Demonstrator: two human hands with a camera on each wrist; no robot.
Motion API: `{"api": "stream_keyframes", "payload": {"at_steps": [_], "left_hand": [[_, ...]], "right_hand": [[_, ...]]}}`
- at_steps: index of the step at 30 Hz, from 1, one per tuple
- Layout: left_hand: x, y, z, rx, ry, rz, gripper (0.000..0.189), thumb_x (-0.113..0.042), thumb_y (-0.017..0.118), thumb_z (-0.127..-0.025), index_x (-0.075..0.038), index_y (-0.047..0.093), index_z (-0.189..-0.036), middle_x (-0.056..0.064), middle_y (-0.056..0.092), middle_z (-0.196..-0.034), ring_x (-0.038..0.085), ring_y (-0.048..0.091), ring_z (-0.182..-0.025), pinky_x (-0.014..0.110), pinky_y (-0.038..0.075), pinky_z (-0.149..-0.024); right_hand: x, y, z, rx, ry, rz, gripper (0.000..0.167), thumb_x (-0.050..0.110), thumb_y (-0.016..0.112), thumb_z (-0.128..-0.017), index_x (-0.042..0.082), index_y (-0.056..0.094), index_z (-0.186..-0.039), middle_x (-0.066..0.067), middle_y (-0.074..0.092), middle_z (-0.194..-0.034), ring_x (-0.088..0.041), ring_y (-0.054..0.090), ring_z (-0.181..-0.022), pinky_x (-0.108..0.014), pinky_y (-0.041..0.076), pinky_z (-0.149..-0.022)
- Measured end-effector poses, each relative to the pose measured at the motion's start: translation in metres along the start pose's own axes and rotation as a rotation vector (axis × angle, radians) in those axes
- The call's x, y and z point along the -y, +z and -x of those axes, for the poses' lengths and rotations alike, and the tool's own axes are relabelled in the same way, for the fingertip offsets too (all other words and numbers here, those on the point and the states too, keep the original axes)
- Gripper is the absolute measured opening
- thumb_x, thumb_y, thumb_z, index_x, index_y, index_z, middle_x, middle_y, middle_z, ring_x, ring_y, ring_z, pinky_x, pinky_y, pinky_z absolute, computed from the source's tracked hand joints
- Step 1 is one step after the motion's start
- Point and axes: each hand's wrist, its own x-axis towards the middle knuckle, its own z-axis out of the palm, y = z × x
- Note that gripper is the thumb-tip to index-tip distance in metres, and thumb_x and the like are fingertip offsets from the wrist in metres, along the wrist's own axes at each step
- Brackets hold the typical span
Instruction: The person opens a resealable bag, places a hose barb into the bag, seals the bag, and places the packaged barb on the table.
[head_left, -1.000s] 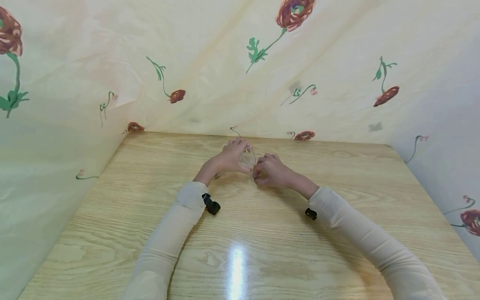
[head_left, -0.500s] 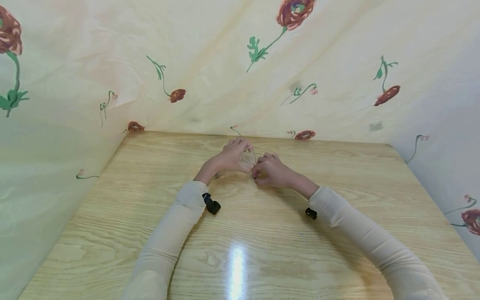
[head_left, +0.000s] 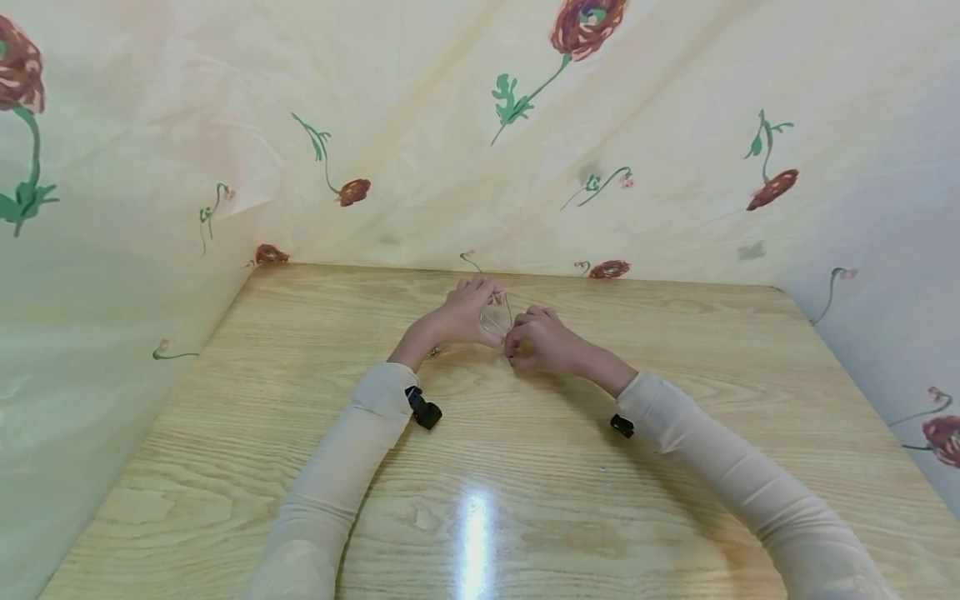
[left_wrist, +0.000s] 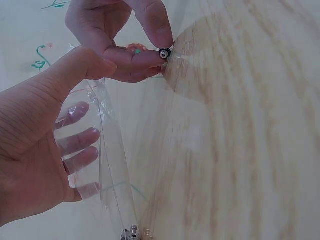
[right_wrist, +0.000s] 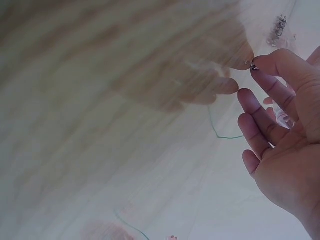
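In the head view my left hand [head_left: 463,315] holds a clear plastic bag [head_left: 495,317], thumb and fingers curved about its mouth. The left wrist view shows the fingers through the clear film of the bag [left_wrist: 111,150], with the thumb on the near side. Just right of it, my right hand [head_left: 546,342] pinches a small round metal piece [left_wrist: 164,53] with a dark rim and a shiny centre, between thumb and index finger. The other right fingers [right_wrist: 255,132] are loosely bent. The pinched piece is close over the wooden table [head_left: 525,467].
Several small shiny metal pieces [right_wrist: 278,31] lie together on the table by the left wrist. A floral cloth [head_left: 450,167] hangs along the table's back edge and sides. Black wrist cameras sit below both sleeves, the left camera [head_left: 423,410] being the larger in view.
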Motion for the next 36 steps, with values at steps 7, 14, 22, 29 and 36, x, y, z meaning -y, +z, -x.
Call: {"api": "stream_keyframes", "payload": {"at_steps": [7,14,22,29,36], "left_hand": [[-0.0001,0.0005,0.0001,0.005,-0.006,-0.002,0.057,-0.026,0.077,-0.085,-0.006,0.044,-0.126,0.010,0.040,-0.127,0.029,0.032,-0.117,0.049,0.027,-0.098],[-0.0022,-0.0008,0.0006,0.007,-0.015,0.000,0.056,-0.026,0.077,-0.085,-0.007,0.044,-0.126,0.010,0.041,-0.128,0.029,0.033,-0.118,0.049,0.027,-0.099],[-0.0013,-0.0003,0.0002,0.008,-0.014,0.004,0.055,-0.026,0.076,-0.086,-0.007,0.043,-0.126,0.011,0.041,-0.130,0.029,0.032,-0.119,0.050,0.027,-0.100],[-0.0005,-0.0002,-0.0004,0.000,-0.014,0.003,0.055,-0.027,0.075,-0.086,-0.007,0.044,-0.126,0.011,0.042,-0.128,0.029,0.033,-0.119,0.050,0.028,-0.100],[-0.0004,-0.0001,-0.0004,0.001,-0.019,0.005,0.054,-0.028,0.076,-0.086,-0.008,0.044,-0.125,0.009,0.041,-0.129,0.029,0.033,-0.120,0.050,0.027,-0.101]], "right_hand": [[-0.0002,0.0000,-0.0004,0.007,0.009,-0.002,0.007,0.012,0.080,-0.082,0.015,0.075,-0.085,-0.002,0.069,-0.097,-0.024,0.050,-0.097,-0.063,0.030,-0.102],[-0.0015,0.0001,-0.0006,0.012,0.031,-0.001,0.007,0.013,0.080,-0.081,0.015,0.074,-0.085,-0.002,0.068,-0.097,-0.024,0.049,-0.096,-0.062,0.030,-0.104],[-0.0020,-0.0016,0.0000,0.016,0.038,-0.004,0.007,0.011,0.079,-0.080,0.015,0.074,-0.085,-0.002,0.067,-0.097,-0.025,0.049,-0.097,-0.061,0.031,-0.102],[-0.0007,-0.0048,0.0016,0.011,0.050,0.002,0.010,0.010,0.079,-0.078,0.014,0.073,-0.084,-0.004,0.066,-0.094,-0.025,0.048,-0.095,-0.058,0.033,-0.097],[-0.0042,-0.0043,0.0010,-0.002,0.048,-0.006,0.008,0.010,0.079,-0.078,0.014,0.073,-0.082,-0.003,0.067,-0.092,-0.024,0.046,-0.091,-0.054,0.033,-0.092]]}}
